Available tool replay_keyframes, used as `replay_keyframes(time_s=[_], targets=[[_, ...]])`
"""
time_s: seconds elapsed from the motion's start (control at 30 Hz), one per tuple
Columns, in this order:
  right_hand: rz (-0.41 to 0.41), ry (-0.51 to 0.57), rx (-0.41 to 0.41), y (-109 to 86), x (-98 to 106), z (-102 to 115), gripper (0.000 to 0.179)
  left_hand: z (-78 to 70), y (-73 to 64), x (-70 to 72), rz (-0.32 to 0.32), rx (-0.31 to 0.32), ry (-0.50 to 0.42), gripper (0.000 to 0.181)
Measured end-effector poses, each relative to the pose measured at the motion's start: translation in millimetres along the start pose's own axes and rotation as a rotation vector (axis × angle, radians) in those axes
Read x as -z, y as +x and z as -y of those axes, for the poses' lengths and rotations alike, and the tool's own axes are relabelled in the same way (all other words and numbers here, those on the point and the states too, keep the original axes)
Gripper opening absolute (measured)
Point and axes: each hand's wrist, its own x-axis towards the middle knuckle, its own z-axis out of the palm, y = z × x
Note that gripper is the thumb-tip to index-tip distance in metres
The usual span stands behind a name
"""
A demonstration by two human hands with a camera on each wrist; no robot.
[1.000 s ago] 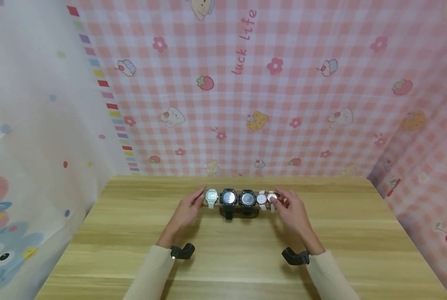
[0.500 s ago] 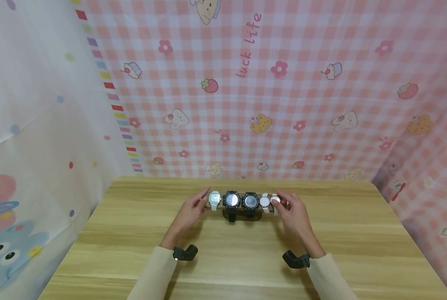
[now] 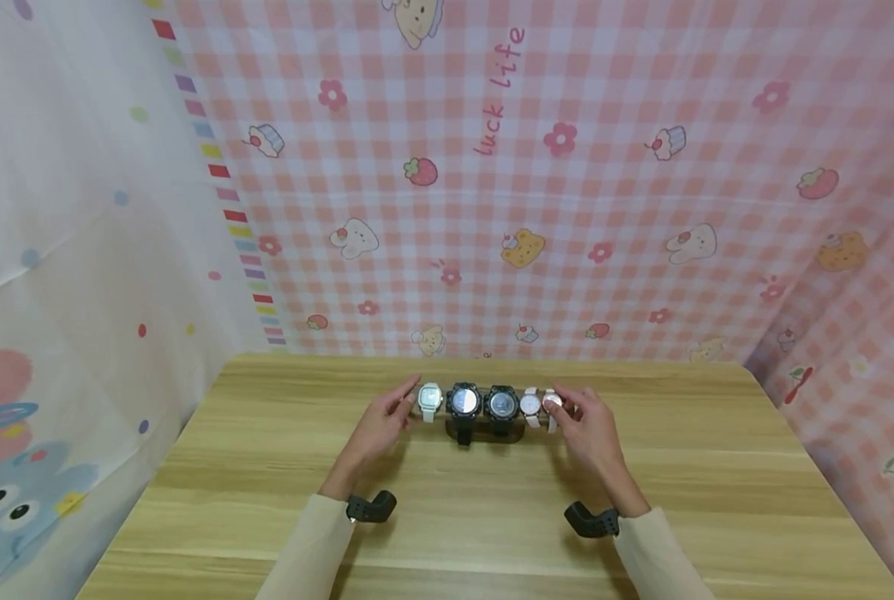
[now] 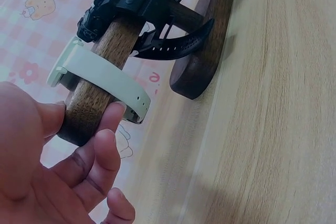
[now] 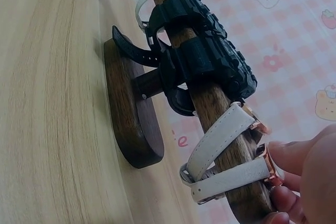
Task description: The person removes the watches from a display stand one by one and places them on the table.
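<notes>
A dark wooden watch stand [image 4: 199,72], a crossbar on a post and rounded base, stands upright on the table. Along its bar run a pale green watch [image 3: 430,397], two black watches [image 3: 464,401] [image 3: 502,404] and two white-strapped watches [image 5: 220,135] [image 5: 236,177] with rose-gold cases. My left hand [image 3: 377,423] pinches the bar's left end, next to the pale green watch. At the other end my right hand [image 3: 592,422] holds the outermost white-strapped watch, thumb on its case and fingertips around the bar end. Those fingertips are partly hidden.
The wood-grain table [image 3: 454,517] extends around the stand. Behind it hangs a pink checked cloth [image 3: 454,208], with a white printed cloth [image 3: 79,275] at the left. A black wrist-worn device [image 3: 372,507] sits on each wrist.
The whole head view has shifted slightly right and down. Both hands keep their places at the two ends of the bar, and the watches look unmoved.
</notes>
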Motion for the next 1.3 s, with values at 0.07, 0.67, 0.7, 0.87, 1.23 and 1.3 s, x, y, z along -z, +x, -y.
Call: replay_keyframes(time_s=[0.07, 0.67, 0.7, 0.87, 1.23, 1.3], targets=[[-0.005, -0.002, 0.000, 0.2, -1, 0, 0.037, 0.1, -0.4, 0.3, 0.002, -0.002, 0.000, 0.044], [-0.073, 0.003, -0.024, 1.9, 1, -4, 0.028, -1.9, -3.2, -0.9, 0.015, 0.018, -0.004, 0.044], [-0.075, 0.009, -0.027, 2.2, 1, -4, 0.029, -1.8, -3.1, -0.7, 0.014, 0.020, -0.003, 0.044], [-0.080, 0.021, -0.029, 3.5, 2, -10, 0.030, -2.9, -3.9, -0.3, 0.002, 0.028, -0.003, 0.044], [-0.076, 0.093, -0.066, 0.8, 5, -17, 0.029, -3.6, -4.1, -3.6, -0.042, -0.005, -0.003, 0.042], [-0.070, 0.110, -0.074, -0.1, 6, -19, 0.029, -3.5, -4.2, -4.1, -0.044, -0.001, 0.001, 0.042]])
